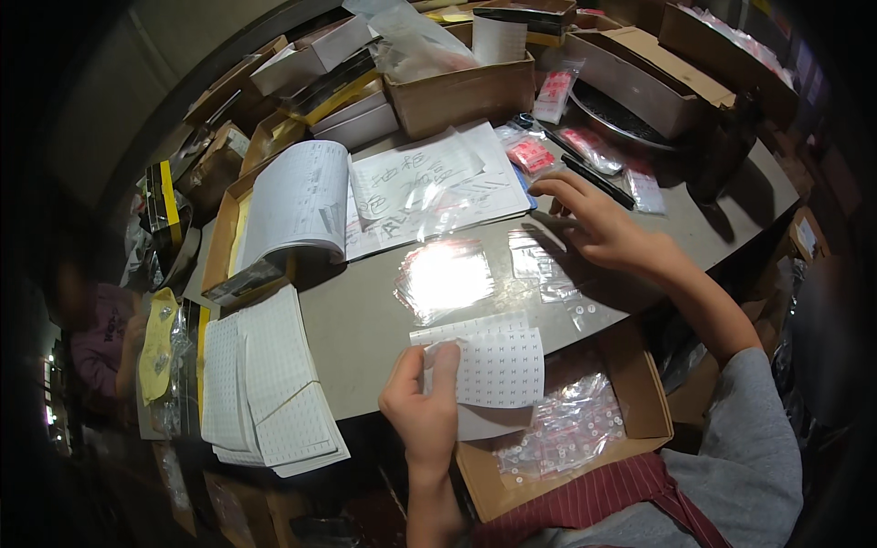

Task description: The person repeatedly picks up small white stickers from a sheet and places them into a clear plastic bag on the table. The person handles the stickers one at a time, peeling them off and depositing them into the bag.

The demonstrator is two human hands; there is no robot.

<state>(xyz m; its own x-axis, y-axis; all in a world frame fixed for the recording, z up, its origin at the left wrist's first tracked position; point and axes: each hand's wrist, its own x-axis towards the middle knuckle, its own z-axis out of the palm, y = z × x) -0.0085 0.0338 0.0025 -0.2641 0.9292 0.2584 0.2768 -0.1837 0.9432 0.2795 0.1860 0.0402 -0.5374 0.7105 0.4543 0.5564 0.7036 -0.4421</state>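
My left hand (422, 395) grips a small stack of white label sheets (501, 373) printed with rows of small marks; the thumb lies on top and the sheets bow slightly. My right hand (594, 224) is raised over the table, fingers stretched forward and a little bent, with nothing visible in them. Below and left of it lie small clear zip bags (541, 265), some holding tiny white round pieces. A shiny pile of clear bags with red edges (446, 279) rests just beyond the sheets. Past my right fingertips sits a red-and-clear packet (530, 155).
An open cardboard box (653, 406) with filled bags (575, 420) is at the table's near edge. Banded label sheets (274, 384) lie left. Behind are an open notebook (297, 201), handwritten papers (411, 183), a black pen (598, 181) and crowded boxes (461, 96). A person (100, 338) is far left.
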